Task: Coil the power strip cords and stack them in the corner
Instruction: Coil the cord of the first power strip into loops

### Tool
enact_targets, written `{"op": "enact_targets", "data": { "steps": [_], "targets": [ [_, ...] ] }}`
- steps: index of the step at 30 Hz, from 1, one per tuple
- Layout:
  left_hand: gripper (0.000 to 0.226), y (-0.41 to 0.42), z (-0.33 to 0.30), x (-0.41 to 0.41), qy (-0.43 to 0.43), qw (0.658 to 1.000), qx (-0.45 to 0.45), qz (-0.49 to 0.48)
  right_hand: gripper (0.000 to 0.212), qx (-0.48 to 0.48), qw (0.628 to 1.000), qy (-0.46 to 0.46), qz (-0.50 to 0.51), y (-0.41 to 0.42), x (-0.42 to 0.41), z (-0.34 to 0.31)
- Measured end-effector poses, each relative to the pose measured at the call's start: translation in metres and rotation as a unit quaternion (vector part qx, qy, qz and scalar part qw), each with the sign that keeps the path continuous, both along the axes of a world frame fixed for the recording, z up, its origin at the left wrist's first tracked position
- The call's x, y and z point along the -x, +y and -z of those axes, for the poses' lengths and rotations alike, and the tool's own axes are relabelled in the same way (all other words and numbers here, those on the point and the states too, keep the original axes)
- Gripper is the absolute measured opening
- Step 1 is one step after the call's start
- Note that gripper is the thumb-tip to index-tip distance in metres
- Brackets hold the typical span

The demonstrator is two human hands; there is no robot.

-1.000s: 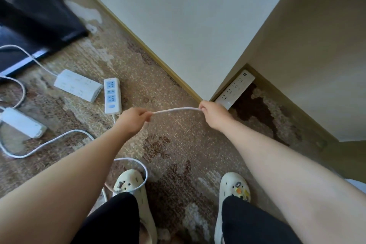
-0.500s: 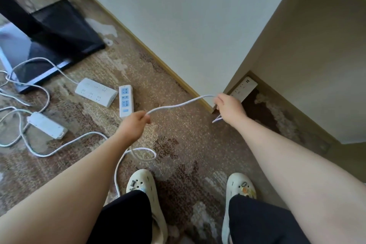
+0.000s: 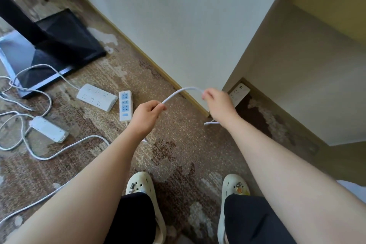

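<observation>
Hands, left (image 3: 147,117) and right (image 3: 219,104), fingers pinched on white cord (image 3: 181,91); no legible writing on strips.

A single wide-angle view looks from the person's head, forward and steeply down at the mottled brown patterned carpet floor (image 3: 178,150). Both bare forearms reach away from the lens, large at the bottom edge, so the camera sits close above them. The pair of cream perforated clogs (image 3: 233,188) lies almost straight below. The view faces a plain white wall corner (image 3: 208,55); straight lines seem bowed toward the edges, probably from lens distortion.
</observation>
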State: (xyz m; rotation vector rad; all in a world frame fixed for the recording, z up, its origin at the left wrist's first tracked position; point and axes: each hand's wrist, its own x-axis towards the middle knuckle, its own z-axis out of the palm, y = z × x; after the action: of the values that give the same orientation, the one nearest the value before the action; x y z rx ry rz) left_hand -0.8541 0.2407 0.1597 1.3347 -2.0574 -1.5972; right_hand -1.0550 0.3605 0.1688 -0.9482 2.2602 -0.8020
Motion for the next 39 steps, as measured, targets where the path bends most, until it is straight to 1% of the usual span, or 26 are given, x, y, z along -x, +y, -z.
{"op": "enact_targets", "data": {
  "steps": [2, 3, 5, 8, 10, 11, 13, 16, 17, 18, 20, 21, 22, 24, 26, 27, 29, 31, 34, 36, 38, 39],
  "targets": [
    [0.024, -0.003, 0.003, -0.014, -0.027, 1.0, 0.01, 0.003, 0.026, 0.028, 0.996, -0.001, 0.085, 0.005, 0.009, -0.002],
    [0.025, -0.005, 0.004, -0.021, -0.037, 0.999, 0.015, -0.007, 0.026, 0.041, 0.993, -0.004, 0.109, 0.007, 0.011, -0.003],
    [0.025, -0.008, 0.0, -0.029, -0.039, 0.998, 0.02, -0.038, 0.027, 0.055, 0.992, -0.011, 0.115, 0.009, 0.01, -0.004],
    [0.025, -0.003, -0.024, -0.012, 0.032, 0.997, 0.015, -0.069, 0.027, 0.069, 0.991, -0.053, 0.101, 0.002, 0.001, -0.011],
    [0.023, 0.007, -0.043, 0.01, 0.086, 0.995, 0.007, -0.04, 0.024, 0.091, 0.983, -0.104, 0.117, -0.001, -0.001, -0.017],
    [0.022, 0.014, -0.048, 0.02, 0.096, 0.995, 0.003, -0.018, 0.024, 0.099, 0.979, -0.122, 0.127, -0.001, -0.001, -0.019],
    [0.021, 0.026, -0.043, 0.028, 0.064, 0.998, 0.005, 0.014, 0.024, 0.098, 0.974, -0.146, 0.143, 0.006, -0.001, -0.016],
    [0.025, 0.037, -0.015, 0.02, -0.071, 0.996, 0.029, 0.043, 0.024, 0.084, 0.972, -0.174, 0.134, 0.019, -0.002, -0.003],
    [0.025, 0.037, -0.008, 0.017, -0.097, 0.994, 0.027, 0.047, 0.024, 0.085, 0.971, -0.18, 0.131, 0.021, -0.002, 0.001],
    [0.025, 0.034, -0.002, 0.016, -0.094, 0.995, 0.013, 0.03, 0.024, 0.092, 0.969, -0.183, 0.135, 0.022, -0.002, 0.004],
    [0.025, 0.022, 0.003, 0.016, -0.046, 0.997, -0.041, -0.047, 0.025, 0.112, 0.963, -0.187, 0.16, 0.021, 0.0, 0.006],
    [0.024, 0.015, 0.005, 0.014, -0.033, 0.995, -0.048, -0.077, 0.026, 0.121, 0.96, -0.183, 0.174, 0.019, 0.003, 0.005],
    [0.022, 0.008, 0.006, 0.01, -0.036, 0.995, -0.039, -0.084, 0.027, 0.126, 0.958, -0.175, 0.187, 0.018, 0.006, 0.003],
    [0.021, -0.001, 0.009, -0.005, -0.077, 0.996, -0.008, -0.05, 0.028, 0.138, 0.955, -0.152, 0.215, 0.018, 0.014, 0.0],
    [0.024, -0.009, 0.011, -0.022, -0.093, 0.995, -0.011, -0.025, 0.029, 0.148, 0.949, -0.136, 0.244, 0.019, 0.02, -0.002],
    [0.024, -0.013, 0.011, -0.029, -0.083, 0.996, -0.023, -0.033, 0.029, 0.149, 0.947, -0.134, 0.251, 0.02, 0.022, -0.002],
    [0.024, -0.02, 0.008, -0.033, -0.062, 0.996, -0.019, -0.068, 0.027, 0.144, 0.95, -0.132, 0.243, 0.02, 0.021, 0.0],
    [0.022, -0.015, 0.001, -0.025, -0.041, 0.997, -0.008, -0.063, 0.025, 0.137, 0.954, -0.158, 0.217, 0.017, 0.015, 0.0],
    [0.018, 0.022, -0.007, 0.005, -0.025, 0.998, -0.008, 0.05, 0.028, 0.134, 0.944, -0.236, 0.187, 0.008, 0.001, -0.002],
    [0.018, 0.053, -0.005, 0.025, -0.021, 0.995, 0.02, 0.094, 0.032, 0.116, 0.947, -0.244, 0.173, 0.004, -0.008, 0.0],
    [0.02, 0.076, -0.001, 0.04, -0.001, 0.996, 0.048, 0.079, 0.034, 0.103, 0.95, -0.239, 0.174, 0.005, -0.013, 0.004],
    [0.021, 0.082, 0.0, 0.046, 0.015, 0.998, 0.039, 0.051, 0.034, 0.107, 0.95, -0.23, 0.184, 0.006, -0.014, 0.005]
  ]
}}
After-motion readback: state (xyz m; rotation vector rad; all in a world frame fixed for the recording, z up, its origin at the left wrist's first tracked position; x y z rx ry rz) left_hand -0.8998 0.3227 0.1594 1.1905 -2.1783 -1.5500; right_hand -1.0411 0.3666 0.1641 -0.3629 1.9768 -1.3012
